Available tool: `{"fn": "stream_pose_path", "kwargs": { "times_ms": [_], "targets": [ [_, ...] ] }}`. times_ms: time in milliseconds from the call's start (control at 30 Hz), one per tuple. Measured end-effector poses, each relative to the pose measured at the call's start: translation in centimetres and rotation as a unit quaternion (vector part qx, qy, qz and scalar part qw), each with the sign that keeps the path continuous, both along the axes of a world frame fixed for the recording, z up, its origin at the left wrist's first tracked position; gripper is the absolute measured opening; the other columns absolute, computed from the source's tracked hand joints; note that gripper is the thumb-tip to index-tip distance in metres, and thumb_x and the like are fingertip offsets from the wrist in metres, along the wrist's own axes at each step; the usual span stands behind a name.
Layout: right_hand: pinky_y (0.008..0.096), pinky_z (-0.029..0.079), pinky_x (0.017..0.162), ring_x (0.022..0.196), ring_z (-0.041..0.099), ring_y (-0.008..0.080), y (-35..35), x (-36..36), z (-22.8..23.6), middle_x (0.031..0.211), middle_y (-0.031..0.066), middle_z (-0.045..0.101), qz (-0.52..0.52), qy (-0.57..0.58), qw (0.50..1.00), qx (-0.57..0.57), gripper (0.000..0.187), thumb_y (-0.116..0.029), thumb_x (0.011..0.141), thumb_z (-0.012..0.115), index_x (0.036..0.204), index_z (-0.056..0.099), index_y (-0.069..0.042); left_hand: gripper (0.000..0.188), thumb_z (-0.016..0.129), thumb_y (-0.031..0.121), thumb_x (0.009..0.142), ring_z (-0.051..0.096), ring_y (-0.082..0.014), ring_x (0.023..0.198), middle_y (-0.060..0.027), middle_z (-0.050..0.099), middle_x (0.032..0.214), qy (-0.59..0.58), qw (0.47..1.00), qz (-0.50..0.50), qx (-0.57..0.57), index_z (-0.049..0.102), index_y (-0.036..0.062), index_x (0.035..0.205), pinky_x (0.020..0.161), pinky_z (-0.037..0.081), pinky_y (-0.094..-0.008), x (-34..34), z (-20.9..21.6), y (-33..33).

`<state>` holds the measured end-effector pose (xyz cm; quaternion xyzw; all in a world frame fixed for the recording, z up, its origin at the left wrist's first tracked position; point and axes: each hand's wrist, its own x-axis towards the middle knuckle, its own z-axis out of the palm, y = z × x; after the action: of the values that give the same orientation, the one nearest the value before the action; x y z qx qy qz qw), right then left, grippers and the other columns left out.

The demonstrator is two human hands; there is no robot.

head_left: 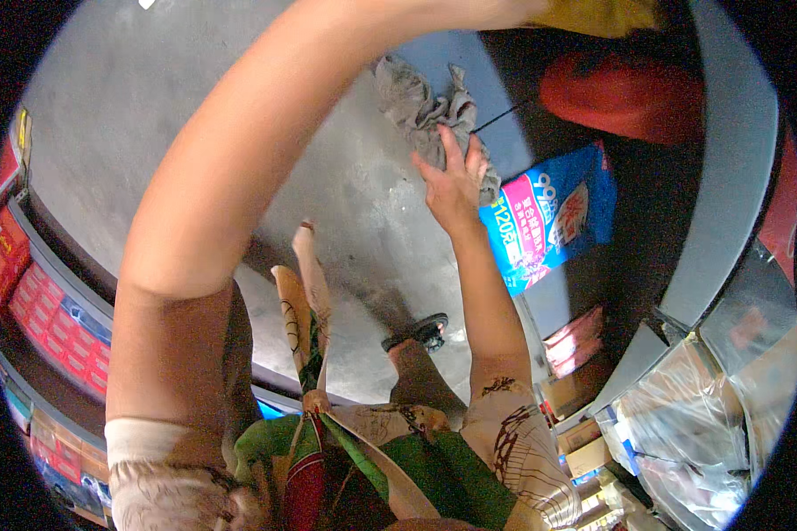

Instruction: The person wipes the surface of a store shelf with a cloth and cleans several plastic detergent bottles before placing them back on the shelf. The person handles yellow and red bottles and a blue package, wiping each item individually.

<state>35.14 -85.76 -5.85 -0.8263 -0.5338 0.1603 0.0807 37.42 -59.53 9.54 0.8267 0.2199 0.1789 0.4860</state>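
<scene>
My right hand (456, 190) reaches up the middle with its fingers and thumb on a crumpled grey cloth (425, 102), gripping its lower part. The cloth lies bunched against a pale blue-grey shelf surface (456, 57). Just right of that hand is a blue and pink plastic package (553, 217) with white print. My left arm (239, 133) sweeps across the upper left toward the top right. Its wrist end meets a yellow-brown item (602, 13) at the top edge, and the fingers there do not show.
A rounded red object (624, 97) sits in the dark shelf space at the upper right. Red boxes (58, 327) line shelves on the left. At lower right are plastic-wrapped cartons (682, 398). A sandalled foot (429, 332) stands on the grey floor (363, 212).
</scene>
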Motion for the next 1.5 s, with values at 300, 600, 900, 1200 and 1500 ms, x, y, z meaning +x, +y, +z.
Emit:
{"fn": "stream_pose_path", "kwargs": {
  "times_ms": [300,600,900,1200,1500],
  "targets": [
    [0.0546,0.023,0.096,0.123,0.021,0.0433,-0.6,0.3,-0.1,0.135,0.007,0.03,-0.031,0.008,0.999,0.004,0.035,-0.004,0.071,0.053,0.096,0.067,-0.024,0.02,0.058,0.014,0.065,0.06,-0.0316,0.079,-0.0185,0.062,0.081,0.282,0.924,-0.13,0.223,0.065,0.0045,0.081,0.07,0.047,-0.0373,6.9,5.8,-5.2],
    [0.0434,0.028,0.098,0.118,0.037,0.0315,-1.7,-2.1,-2.8,0.125,0.0161,0.042,-0.163,0.228,0.96,0.019,0.044,-0.013,0.077,0.056,0.12,0.047,-0.006,0.019,0.06,0.01,0.065,0.062,-0.0324,0.078,-0.0178,0.063,0.084,-0.035,0.981,-0.156,0.111,0.067,0.0088,0.082,0.06,0.051,-0.0399,10.0,-4.2,-15.0],
    [0.0375,0.038,0.093,0.11,0.048,0.0308,-4.9,-8.4,2.9,0.12,0.0166,0.05,-0.222,0.412,0.882,0.062,0.045,0.004,0.064,0.064,0.107,0.06,-0.009,0.033,0.064,0.019,0.066,0.061,-0.0341,0.084,-0.0191,0.062,0.09,-0.06,0.982,-0.171,0.049,0.063,0.0037,0.095,0.067,0.051,-0.0412,8.2,-5.0,-13.9],
    [0.0384,0.041,0.091,0.105,0.051,0.0237,-7.1,-2.3,10.4,0.118,0.0112,0.052,-0.482,0.415,0.658,0.403,0.044,0.002,0.076,0.058,0.119,0.048,-0.001,0.034,0.065,0.019,0.059,0.058,-0.0358,0.078,-0.0192,0.058,0.082,0.017,0.988,-0.14,0.064,0.049,-0.0011,0.081,0.064,0.048,-0.0425,-6.9,-3.0,-10.0],
    [0.0464,0.032,0.098,0.12,0.037,0.0296,4.6,0.4,10.9,0.132,0.0172,0.037,-0.49,0.502,0.472,0.534,0.055,-0.03,0.087,0.045,0.133,0.029,-0.004,0.063,0.072,0.014,0.057,0.055,-0.042,0.086,-0.026,0.056,0.091,0.116,0.987,-0.099,-0.048,0.042,-0.0074,0.108,0.076,0.046,-0.0442,-11.1,-1.8,-9.6]
  ]
}}
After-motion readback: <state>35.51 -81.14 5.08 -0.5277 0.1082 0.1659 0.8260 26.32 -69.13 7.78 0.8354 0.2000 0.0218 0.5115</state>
